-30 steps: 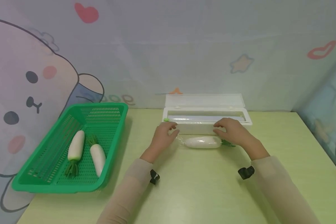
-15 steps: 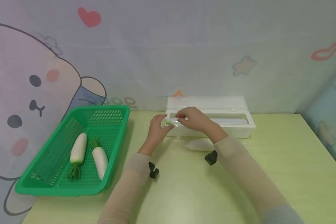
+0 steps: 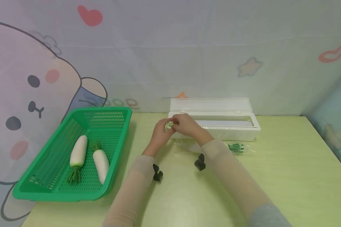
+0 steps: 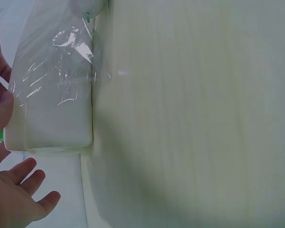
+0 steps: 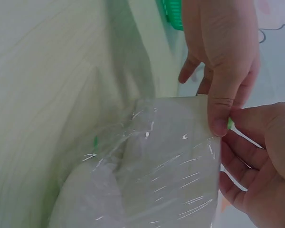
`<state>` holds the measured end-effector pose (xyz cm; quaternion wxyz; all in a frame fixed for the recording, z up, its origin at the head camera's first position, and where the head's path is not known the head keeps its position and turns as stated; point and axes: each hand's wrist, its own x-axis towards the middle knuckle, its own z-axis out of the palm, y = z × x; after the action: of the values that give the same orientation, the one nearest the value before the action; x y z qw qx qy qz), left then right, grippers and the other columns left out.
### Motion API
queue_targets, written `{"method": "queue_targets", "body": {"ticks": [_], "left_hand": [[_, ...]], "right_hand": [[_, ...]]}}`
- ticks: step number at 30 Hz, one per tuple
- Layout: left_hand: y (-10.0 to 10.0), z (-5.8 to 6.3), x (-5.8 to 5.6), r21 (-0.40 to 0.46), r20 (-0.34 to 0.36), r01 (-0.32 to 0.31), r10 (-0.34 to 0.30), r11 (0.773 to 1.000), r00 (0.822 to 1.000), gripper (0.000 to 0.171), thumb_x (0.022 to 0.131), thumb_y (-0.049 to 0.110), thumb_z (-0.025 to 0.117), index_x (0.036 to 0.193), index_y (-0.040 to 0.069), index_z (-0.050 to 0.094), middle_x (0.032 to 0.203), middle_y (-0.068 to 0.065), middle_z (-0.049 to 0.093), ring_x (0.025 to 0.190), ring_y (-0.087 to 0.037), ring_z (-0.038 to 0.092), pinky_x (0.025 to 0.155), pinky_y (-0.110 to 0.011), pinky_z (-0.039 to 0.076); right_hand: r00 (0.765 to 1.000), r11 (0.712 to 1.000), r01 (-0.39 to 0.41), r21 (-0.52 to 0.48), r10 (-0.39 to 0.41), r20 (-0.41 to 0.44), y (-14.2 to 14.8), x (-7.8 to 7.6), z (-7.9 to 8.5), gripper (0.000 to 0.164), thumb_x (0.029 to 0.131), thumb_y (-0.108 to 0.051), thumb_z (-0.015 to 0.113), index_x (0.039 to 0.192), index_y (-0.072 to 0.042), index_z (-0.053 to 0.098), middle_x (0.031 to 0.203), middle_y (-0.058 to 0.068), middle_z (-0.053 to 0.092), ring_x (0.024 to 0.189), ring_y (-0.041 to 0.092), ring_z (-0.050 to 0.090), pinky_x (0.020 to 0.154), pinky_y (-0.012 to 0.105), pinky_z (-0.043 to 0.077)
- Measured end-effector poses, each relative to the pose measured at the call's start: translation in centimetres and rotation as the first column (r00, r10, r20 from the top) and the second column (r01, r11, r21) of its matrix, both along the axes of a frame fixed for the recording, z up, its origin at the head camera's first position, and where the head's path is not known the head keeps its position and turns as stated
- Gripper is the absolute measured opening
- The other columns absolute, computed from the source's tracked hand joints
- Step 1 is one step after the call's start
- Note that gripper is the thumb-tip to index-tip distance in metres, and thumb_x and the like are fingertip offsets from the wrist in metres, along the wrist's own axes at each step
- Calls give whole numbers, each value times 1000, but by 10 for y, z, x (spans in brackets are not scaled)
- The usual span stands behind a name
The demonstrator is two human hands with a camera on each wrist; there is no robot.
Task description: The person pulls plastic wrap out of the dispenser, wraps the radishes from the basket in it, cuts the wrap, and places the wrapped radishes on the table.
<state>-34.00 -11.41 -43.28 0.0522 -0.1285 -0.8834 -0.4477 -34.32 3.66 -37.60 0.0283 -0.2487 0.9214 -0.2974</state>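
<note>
A white cling film dispenser (image 3: 230, 134) lies with its lid up, its film drawn down over the front. At its left end my left hand (image 3: 159, 135) grips the corner, thumb over the front edge, while its other fingers spread loosely below in the left wrist view. Right against it, my right hand (image 3: 184, 124) pinches the small green slider cutter (image 3: 170, 124) between thumb and fingers. Before the dispenser lies a white radish (image 5: 85, 194) under clear film (image 5: 175, 175); its green leaf stubs (image 3: 236, 147) show, and my right forearm hides its middle in the head view.
A green plastic basket (image 3: 120, 148) stands on the left of the table, holding a white radish (image 3: 79, 151) and a second radish (image 3: 101, 165). A printed cloth backdrop (image 3: 159, 56) rises directly behind the dispenser.
My right hand has travelled left from the dispenser's right part to its left end and taken hold of the slider. My left hand has closed onto the dispenser's left corner.
</note>
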Motion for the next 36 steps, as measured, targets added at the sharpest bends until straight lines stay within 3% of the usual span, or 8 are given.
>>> {"method": "queue_targets", "body": {"ticks": [7, 14, 22, 27, 36], "left_hand": [[-1, 1, 1, -77, -24, -14, 12, 997, 1000, 51, 93, 28, 64, 135, 1, 53, 141, -16, 49, 134, -34, 41, 109, -51, 32], [-2, 4, 1, -149, -54, 24, -32, 989, 998, 54, 94, 30, 63, 136, -1, 51, 140, -18, 50, 133, -34, 42, 110, -46, 34], [-2, 3, 2, -164, -51, 24, -32, 986, 998, 57, 93, 31, 64, 138, -1, 49, 140, -18, 49, 134, -34, 40, 110, -45, 33], [-1, 4, 4, -196, -63, 17, -30, 980, 998, 55, 93, 30, 64, 136, -2, 51, 139, -19, 50, 133, -34, 41, 109, -45, 34], [-3, 6, 6, -216, -54, -7, -4, 976, 999, 56, 93, 32, 64, 137, -1, 50, 141, -17, 50, 134, -33, 42, 109, -47, 34]], "right_hand": [[998, 998, 32, 52, -29, -63, 0, -1, -5, 24, 93, -12, 61, 113, -1, 69, 107, 12, 71, 100, 26, 66, 89, 35, 51], [988, 992, 18, 126, 2, -154, 4, -1, -5, 21, 93, -9, 60, 109, -1, 71, 103, 10, 72, 95, 25, 67, 88, 37, 51], [956, 984, 39, 174, 14, -293, 10, 1, -14, 17, 92, -8, 60, 103, -4, 73, 98, 8, 73, 91, 25, 69, 90, 49, 49], [924, 986, 46, 160, 18, -383, 16, 2, -22, 14, 90, -6, 63, 98, -3, 73, 95, 9, 73, 88, 25, 70, 86, 42, 52], [924, 983, 69, 168, 1, -383, 33, 6, -23, 16, 92, -7, 62, 103, -1, 71, 104, 11, 72, 101, 29, 66, 93, 47, 48]]}}
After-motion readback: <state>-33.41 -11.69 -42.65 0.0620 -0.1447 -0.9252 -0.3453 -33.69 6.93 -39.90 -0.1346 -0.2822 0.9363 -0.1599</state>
